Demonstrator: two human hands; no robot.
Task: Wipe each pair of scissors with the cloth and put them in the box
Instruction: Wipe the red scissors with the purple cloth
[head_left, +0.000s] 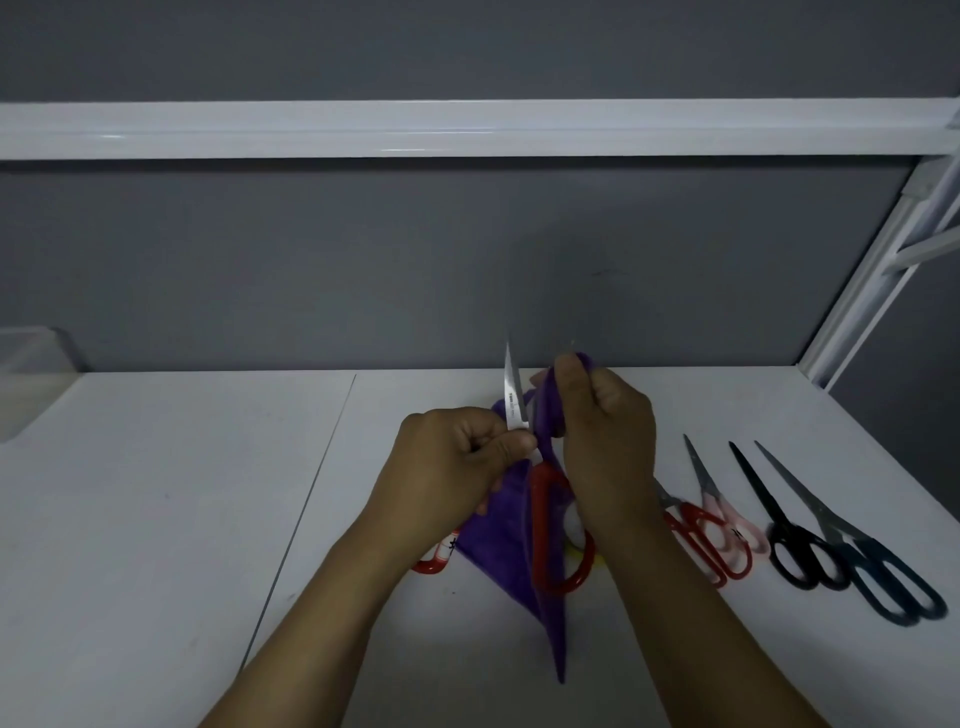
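Observation:
My left hand (451, 457) grips red-handled scissors (550, 530) near the pivot, with the blades spread and pointing up. One bare blade (513, 395) stands beside my left thumb. My right hand (605, 431) pinches the purple cloth (506, 540) around the other blade, whose tip barely shows above my fingers. The rest of the cloth hangs down to the table between my forearms. A translucent box (31, 379) sits at the far left edge of the table.
To the right on the white table (156, 519) lie red scissors (701, 540), pink scissors (719, 504), black scissors (789, 535) and dark blue scissors (872, 561). A red and white object (436, 558) peeks out under my left wrist. A grey wall and white shelf frame stand behind.

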